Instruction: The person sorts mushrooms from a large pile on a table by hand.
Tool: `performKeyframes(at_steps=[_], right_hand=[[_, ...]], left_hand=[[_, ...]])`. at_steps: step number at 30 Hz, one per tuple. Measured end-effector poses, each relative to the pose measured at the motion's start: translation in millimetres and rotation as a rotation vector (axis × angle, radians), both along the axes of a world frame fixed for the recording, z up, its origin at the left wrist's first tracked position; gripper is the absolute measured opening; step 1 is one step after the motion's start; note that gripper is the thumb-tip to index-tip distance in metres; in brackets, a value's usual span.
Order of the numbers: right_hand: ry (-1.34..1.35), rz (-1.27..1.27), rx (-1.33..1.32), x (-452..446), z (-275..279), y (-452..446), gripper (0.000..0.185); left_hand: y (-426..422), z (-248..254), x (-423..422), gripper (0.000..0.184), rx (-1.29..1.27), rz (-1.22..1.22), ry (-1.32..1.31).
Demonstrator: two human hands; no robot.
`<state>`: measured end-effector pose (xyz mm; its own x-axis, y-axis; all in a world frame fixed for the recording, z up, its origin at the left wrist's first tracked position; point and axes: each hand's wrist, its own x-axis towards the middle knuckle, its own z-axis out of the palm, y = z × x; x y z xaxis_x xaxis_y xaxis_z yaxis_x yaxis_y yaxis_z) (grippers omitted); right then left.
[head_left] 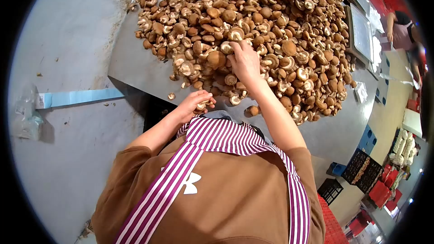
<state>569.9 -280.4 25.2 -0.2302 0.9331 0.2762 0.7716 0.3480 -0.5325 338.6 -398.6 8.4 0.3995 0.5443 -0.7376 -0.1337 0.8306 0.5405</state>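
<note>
A large heap of brown-capped shiitake mushrooms (289,49) with pale stems covers much of the grey metal table (131,63). My right hand (245,63) reaches into the near side of the heap, its thumb and fingers closed at a shiitake mushroom (226,48). Close to my body, at the table's front edge, my left hand (195,104) is curled palm up around a shiitake mushroom (202,105), partly hidden by the fingers. One small mushroom (171,96) lies apart, just above that hand, and another (253,110) rests by my right forearm.
A shallow metal-rimmed tray (361,34) stands along the table's right side. Light blue tape (86,97) and a clear plastic bag (28,115) are on the left. Black crates (363,170) sit at lower right. Another person (400,29) is at far right.
</note>
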Motion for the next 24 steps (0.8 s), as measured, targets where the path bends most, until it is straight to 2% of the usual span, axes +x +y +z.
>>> performKeyframes(at_steps=[2, 5, 7, 9, 10, 14, 24], right_hand=[[-0.130, 0.024, 0.042, -9.6, -21.8, 17.9, 0.031], [0.187, -0.073, -0.059, -6.1, -29.1, 20.5, 0.021], [0.528, -0.117, -0.267, 1.9, -33.4, 21.3, 0.020], [1.063, -0.183, -0.875, 11.4, -7.5, 16.4, 0.024], [1.222, -0.176, -0.986, 16.3, -13.2, 14.6, 0.026], [1.387, -0.154, -1.130, 22.3, -2.3, 4.2, 0.026], [1.483, -0.067, -1.141, 31.5, 2.0, -15.4, 0.037]], left_hand=[[-5.6, 9.1, -9.6, 0.020, 0.002, 0.058, 0.040], [-21.5, 1.1, -37.6, 0.021, -0.015, 0.184, 0.074], [-35.8, -20.3, -63.4, 0.025, -0.027, 0.253, 0.080], [-49.9, -30.5, -83.0, 0.024, -0.047, 0.295, 0.148], [-57.2, -39.6, -91.4, 0.023, -0.099, 0.325, 0.193], [-77.2, -69.3, -118.2, 0.023, -0.140, 0.322, 0.303], [-131.5, -111.4, -187.2, 0.028, -0.145, 0.098, 0.654]])
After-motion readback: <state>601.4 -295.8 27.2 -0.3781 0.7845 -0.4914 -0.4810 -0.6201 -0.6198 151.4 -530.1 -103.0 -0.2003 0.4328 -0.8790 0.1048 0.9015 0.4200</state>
